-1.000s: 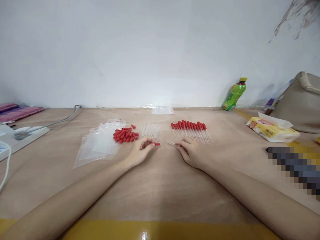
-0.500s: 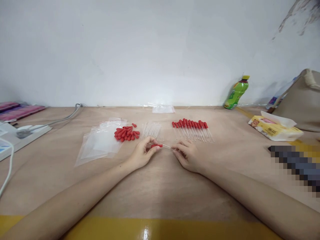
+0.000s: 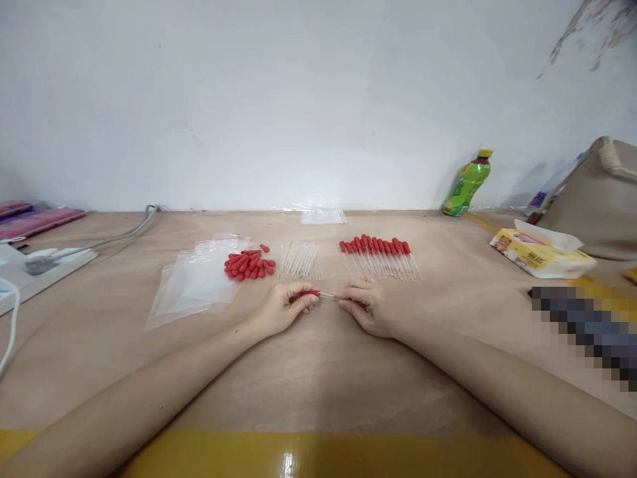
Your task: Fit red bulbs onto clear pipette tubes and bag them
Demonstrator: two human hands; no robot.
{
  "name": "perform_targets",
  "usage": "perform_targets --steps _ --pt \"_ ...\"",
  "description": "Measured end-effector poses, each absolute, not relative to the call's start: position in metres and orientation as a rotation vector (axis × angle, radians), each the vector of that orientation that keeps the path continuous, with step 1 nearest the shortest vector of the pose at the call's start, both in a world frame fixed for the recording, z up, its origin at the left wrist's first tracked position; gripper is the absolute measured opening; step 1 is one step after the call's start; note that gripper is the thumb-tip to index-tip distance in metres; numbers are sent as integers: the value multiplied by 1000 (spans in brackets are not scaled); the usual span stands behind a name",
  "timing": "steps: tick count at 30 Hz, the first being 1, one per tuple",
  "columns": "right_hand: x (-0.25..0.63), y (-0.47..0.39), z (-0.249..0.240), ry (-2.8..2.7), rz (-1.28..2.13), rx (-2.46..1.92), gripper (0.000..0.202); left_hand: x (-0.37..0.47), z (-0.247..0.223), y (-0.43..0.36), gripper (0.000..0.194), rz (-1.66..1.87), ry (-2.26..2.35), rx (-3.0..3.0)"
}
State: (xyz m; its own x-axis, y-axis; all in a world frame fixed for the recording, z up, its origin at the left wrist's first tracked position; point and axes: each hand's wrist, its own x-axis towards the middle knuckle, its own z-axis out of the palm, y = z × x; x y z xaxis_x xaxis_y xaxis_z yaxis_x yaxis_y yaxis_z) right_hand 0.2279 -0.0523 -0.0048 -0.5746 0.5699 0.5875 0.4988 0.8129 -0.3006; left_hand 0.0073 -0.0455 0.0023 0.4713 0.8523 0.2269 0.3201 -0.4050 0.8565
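Between the fingertips of my left hand (image 3: pixel 287 309) is a red rubber dropper bulb (image 3: pixel 310 293), its open end facing right. My right hand (image 3: pixel 368 307) pinches a thin clear dropper tube (image 3: pixel 327 295), whose left end meets the bulb's mouth; how deep it sits inside I cannot tell. Beyond my left hand lies a pile of loose red bulbs (image 3: pixel 249 265). To the right of that pile is a row of bare clear tubes (image 3: pixel 301 260). Several droppers with red bulbs fitted (image 3: pixel 381 252) lie side by side beyond my right hand.
Flat clear zip bags (image 3: pixel 192 285) lie left of the bulbs, and another small bag (image 3: pixel 322 216) is by the wall. A power strip (image 3: pixel 60 269) sits far left. On the right are a green bottle (image 3: pixel 468 186), a tissue pack (image 3: pixel 542 255), a bag (image 3: pixel 592 206) and a blurred-out dark object (image 3: pixel 582 325).
The tube, tilted off the bulb's mouth before, now lines up with the bulb and meets it. My hands have drawn slightly closer together. The view has shifted a little.
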Motion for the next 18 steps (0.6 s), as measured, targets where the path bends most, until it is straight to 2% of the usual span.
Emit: perform_targets --steps 5,11,18 --pt "234 -51 2 -2418 126 -779 19 7 8 -50 21 779 981 2090" --pt "231 -53 -1 -2380 -106 -838 22 9 5 -53 23 833 1032 2097" --pt "229 -59 5 -2213 -18 -873 16 10 2 -52 24 905 1050 2110"
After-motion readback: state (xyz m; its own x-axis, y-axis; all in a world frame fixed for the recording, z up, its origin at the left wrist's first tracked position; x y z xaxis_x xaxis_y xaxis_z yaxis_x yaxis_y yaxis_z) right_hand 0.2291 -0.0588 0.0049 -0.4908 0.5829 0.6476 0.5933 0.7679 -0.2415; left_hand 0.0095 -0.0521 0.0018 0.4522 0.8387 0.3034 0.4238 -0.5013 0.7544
